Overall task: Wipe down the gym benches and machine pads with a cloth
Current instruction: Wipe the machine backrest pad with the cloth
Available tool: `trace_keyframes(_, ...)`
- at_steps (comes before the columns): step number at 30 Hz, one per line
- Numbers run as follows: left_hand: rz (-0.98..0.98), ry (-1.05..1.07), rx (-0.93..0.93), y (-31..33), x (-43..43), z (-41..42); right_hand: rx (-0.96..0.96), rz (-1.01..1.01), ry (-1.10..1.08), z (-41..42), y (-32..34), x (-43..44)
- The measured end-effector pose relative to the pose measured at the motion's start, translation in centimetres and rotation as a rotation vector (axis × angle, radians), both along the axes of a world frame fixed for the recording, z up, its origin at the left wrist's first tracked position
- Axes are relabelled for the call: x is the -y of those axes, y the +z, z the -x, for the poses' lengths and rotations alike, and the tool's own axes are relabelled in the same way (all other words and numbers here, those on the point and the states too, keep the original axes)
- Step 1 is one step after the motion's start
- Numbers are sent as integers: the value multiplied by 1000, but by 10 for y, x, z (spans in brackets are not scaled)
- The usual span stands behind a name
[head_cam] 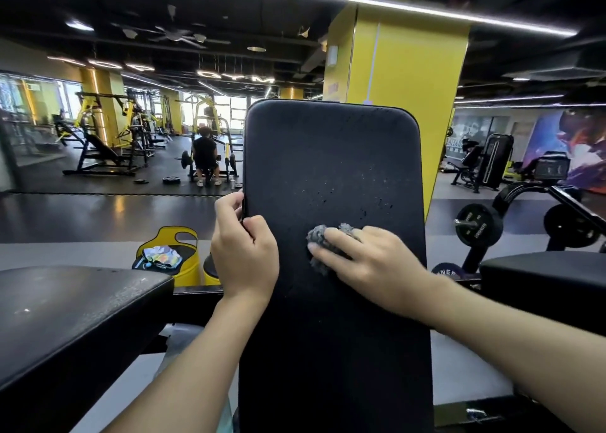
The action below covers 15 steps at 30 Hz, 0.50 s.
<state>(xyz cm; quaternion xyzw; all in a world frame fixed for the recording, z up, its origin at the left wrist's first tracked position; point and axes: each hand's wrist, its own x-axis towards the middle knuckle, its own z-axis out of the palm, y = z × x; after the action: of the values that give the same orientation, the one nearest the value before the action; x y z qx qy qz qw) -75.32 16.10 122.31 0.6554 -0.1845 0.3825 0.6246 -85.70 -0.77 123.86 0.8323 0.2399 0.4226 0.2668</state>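
Back pad: a long black back pad [331,176] is standing up the middle of the view, with a rounded top and little pale specks showing on its upper half.
Left hand: the left hand [244,252] is hanging onto the back pad's left edge, about halfway up. The grip is curling round that edge, thumb lying on the front face.
Right hand: the right hand [370,262] is lying on the back pad's face, right of centre and about level with the left one. The grip is spread, fingers pretty much straight, pressing down on the cloth.
Cloth: the grey cloth [323,235] is sitting bunched up under those fingers, right against the back pad, with fluffy bits poking out around them.
Side pads: the left side pad [65,317] is sitting low beside the back pad looking kinda scuffed, and the right side pad [541,278] is sitting low on the other side.
Bucket: a yellow bucket [187,235] is standing on the floor left of the back pad, past the left side pad, with something colourful lying in it.
Barbell: a plate-loaded barbell [477,226] is resting right of the back pad.
Pillar: a yellow pillar [410,65] is rising behind the back pad's top right corner.
Person: someone in black [205,157] is sitting at a yellow machine, far off to the back pad's left.
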Motion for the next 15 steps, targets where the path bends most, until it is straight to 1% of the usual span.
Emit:
trace_keyframes(1, -3, 1, 1, 0, 0, 0, -33, 50, 4, 3, 10, 10)
trace_keyframes(2, -4, 3, 1, 0, 0, 0, -2, 23, -22, 2, 18, 21)
trace_keyframes(3, -4, 5, 0, 0, 0, 0, 76, -84, -79, 1, 27, 30)
trace_keyframes(5, -9, 7, -8, 0, 0, 1, 237, -367, -193, -2, 29, 31)
trace_keyframes(6, -10, 9, -8, 0, 0, 1, 269, -436, -209, -3, 19, 25)
trace_keyframes(7, -10, 14, -7, 0, 0, 1, 251, -429, -178, -2, 6, 17)
trace_keyframes(8, -9, 23, -6, 0, 1, 0, 197, -335, -103, 1, -7, 9)
trace_keyframes(10, -11, 39, -8, 1, 1, 0, -6, -63, 12, 15, -19, 7)
trace_keyframes(11, -13, 38, -6, 1, 2, 0, -52, 8, 28, 19, -12, 14)
trace_keyframes(12, -14, 34, -2, 1, 2, 0, -34, -3, 4, 19, -4, 25)
trace_keyframes(13, -13, 33, 1, 2, 2, 0, 39, -97, -45, 17, 5, 34)
trace_keyframes(15, -18, 42, 5, 2, 2, 1, 204, -366, -174, 15, 13, 41)
